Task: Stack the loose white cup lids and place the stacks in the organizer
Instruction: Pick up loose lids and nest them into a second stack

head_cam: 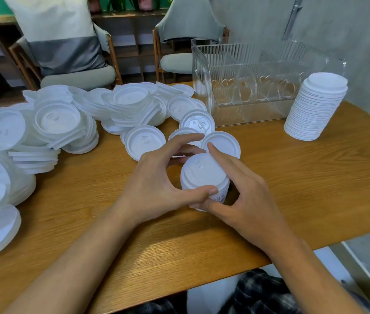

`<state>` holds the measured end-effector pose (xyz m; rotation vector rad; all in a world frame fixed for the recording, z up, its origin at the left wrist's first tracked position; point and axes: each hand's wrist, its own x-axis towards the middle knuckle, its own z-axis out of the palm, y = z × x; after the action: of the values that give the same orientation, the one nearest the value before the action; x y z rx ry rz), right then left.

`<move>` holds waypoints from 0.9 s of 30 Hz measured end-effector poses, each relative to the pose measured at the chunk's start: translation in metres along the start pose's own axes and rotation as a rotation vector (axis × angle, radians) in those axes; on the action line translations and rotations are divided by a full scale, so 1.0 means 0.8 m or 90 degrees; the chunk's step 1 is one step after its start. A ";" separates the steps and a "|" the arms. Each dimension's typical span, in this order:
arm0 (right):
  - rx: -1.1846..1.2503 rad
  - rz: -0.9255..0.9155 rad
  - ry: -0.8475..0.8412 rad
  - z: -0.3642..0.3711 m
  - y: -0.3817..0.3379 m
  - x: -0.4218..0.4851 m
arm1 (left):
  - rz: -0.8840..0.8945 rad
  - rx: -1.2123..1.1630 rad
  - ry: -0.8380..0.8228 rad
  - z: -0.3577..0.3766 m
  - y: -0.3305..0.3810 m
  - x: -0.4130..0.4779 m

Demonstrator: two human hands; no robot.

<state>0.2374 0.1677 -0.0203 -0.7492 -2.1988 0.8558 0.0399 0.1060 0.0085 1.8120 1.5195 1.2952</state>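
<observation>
Short lid stack (204,177) standing near the middle of the surface (292,189), gripped from both sides. The left hand (154,180) curls thumb and fingers round it; the right hand (247,191) pinches it, forefinger on the top rim, thumb at the base. Loose lids (61,123) heap along the left and far edges, the nearest partly hidden by the fingers. The clear organizer (243,91) stands at the far edge, with a tall stack (315,109) just beside it on the right. 2 chairs (175,62) stand beyond.
</observation>
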 end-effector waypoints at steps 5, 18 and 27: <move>-0.017 0.000 -0.018 -0.002 0.001 0.001 | -0.037 -0.046 -0.025 0.004 -0.004 0.000; -0.053 0.016 0.031 -0.006 0.002 -0.006 | 0.010 -0.007 0.081 0.005 -0.029 0.002; -0.060 0.042 0.049 -0.027 0.008 -0.014 | 0.208 0.450 -0.004 0.013 -0.043 0.043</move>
<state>0.2622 0.1719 -0.0169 -0.8906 -2.1677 0.7468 0.0295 0.1503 -0.0116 2.5807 1.8905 0.9269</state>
